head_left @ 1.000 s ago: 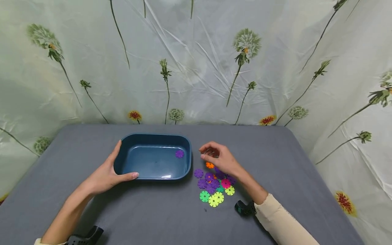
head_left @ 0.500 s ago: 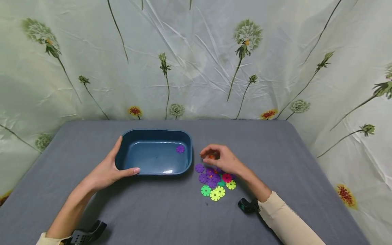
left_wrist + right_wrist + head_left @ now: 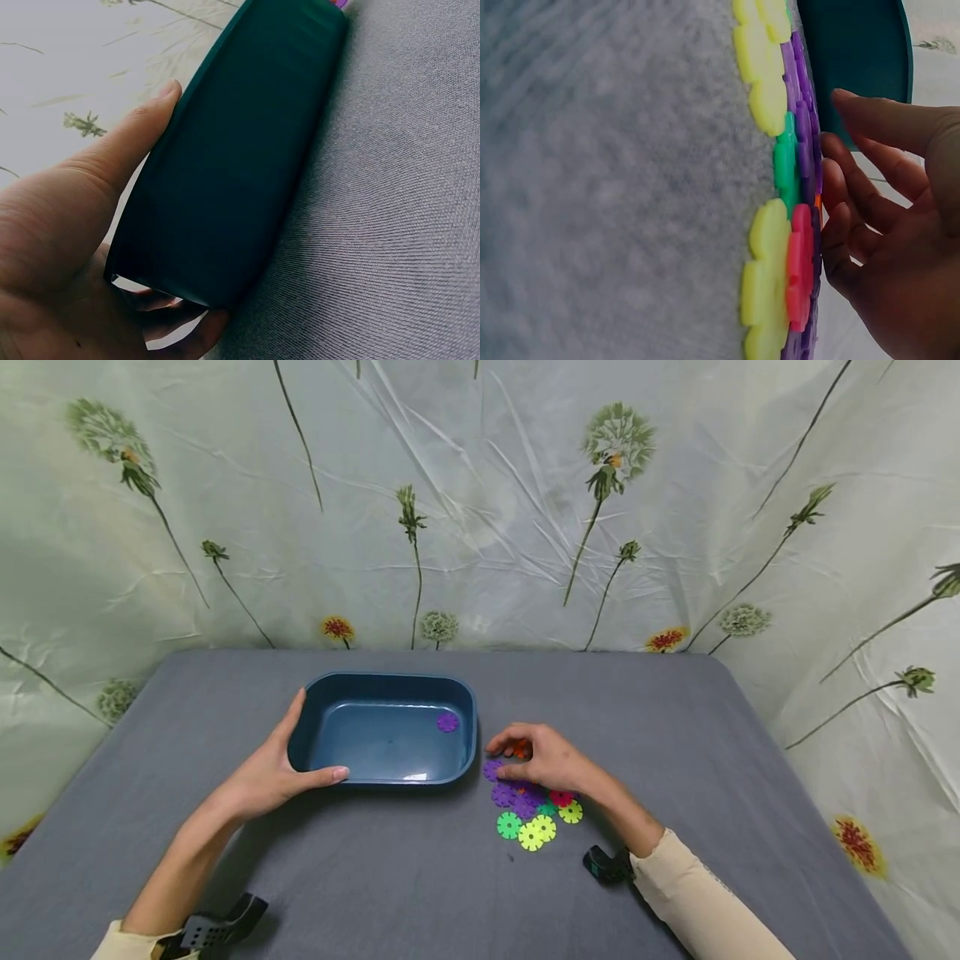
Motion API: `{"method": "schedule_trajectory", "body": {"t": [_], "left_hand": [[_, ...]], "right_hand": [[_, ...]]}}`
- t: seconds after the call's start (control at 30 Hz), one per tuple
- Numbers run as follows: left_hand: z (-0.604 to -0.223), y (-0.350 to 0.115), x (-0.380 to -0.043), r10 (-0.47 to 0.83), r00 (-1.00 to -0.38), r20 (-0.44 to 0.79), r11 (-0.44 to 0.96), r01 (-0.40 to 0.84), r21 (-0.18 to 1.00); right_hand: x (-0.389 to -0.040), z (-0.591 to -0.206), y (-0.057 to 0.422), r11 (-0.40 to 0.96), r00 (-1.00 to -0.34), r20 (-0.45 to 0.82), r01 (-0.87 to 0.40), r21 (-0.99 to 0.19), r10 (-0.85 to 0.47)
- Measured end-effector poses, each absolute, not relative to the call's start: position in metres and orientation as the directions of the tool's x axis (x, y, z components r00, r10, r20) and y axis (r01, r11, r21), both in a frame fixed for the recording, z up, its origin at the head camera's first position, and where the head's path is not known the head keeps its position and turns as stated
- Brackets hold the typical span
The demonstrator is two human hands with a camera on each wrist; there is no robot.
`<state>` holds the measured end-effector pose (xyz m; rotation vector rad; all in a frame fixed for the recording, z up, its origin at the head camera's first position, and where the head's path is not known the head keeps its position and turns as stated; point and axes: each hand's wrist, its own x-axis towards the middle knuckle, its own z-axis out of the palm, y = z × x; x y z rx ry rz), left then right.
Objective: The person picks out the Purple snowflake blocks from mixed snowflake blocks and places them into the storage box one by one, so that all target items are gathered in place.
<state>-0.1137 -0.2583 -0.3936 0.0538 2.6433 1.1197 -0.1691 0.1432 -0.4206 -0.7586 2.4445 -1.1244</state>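
My left hand (image 3: 262, 777) grips the left end of a dark blue plastic tub (image 3: 360, 743), thumb along its near side. In the left wrist view, the other fingers wrap under the tub's end. A single purple flower-shaped disc (image 3: 447, 722) lies inside. To the tub's right, my right hand (image 3: 551, 758) reaches down over a pile of notched discs, its thumb overlapping a purple disc (image 3: 492, 769). An orange disc (image 3: 520, 749) shows between thumb and fingers. In the right wrist view, the fingers are loosely bent close beside the pile, with nothing visibly pinched.
Nearer in the pile lie yellow discs (image 3: 531, 836), a green disc (image 3: 508, 825) and a pink disc (image 3: 561, 797). Grey cloth (image 3: 405, 877) covers the table, with a flower-patterned curtain (image 3: 480, 527) behind. Black wrist devices (image 3: 606, 865) sit at both sleeves.
My right hand has come down lower over the pile, its thumb now across the purple disc at the pile's left. The left hand keeps its grip on the tub. The head view has shifted slightly.
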Motion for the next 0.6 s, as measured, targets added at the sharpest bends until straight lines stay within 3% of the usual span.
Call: {"method": "schedule_trajectory", "body": {"t": [0.4,0.6], "left_hand": [[-0.3924,-0.2613,-0.1119,0.142,-0.963,-0.229,0.695,-0.067,0.716],[-0.3921,-0.2582,-0.1116,0.149,-0.963,-0.223,0.693,-0.059,0.718]], "right_hand": [[-0.1694,-0.4166,0.1358,0.596,-0.767,-0.094,-0.408,-0.691,-0.635],[-0.167,-0.416,0.1383,0.597,-0.782,-0.103,-0.376,-0.709,-0.614]]}}
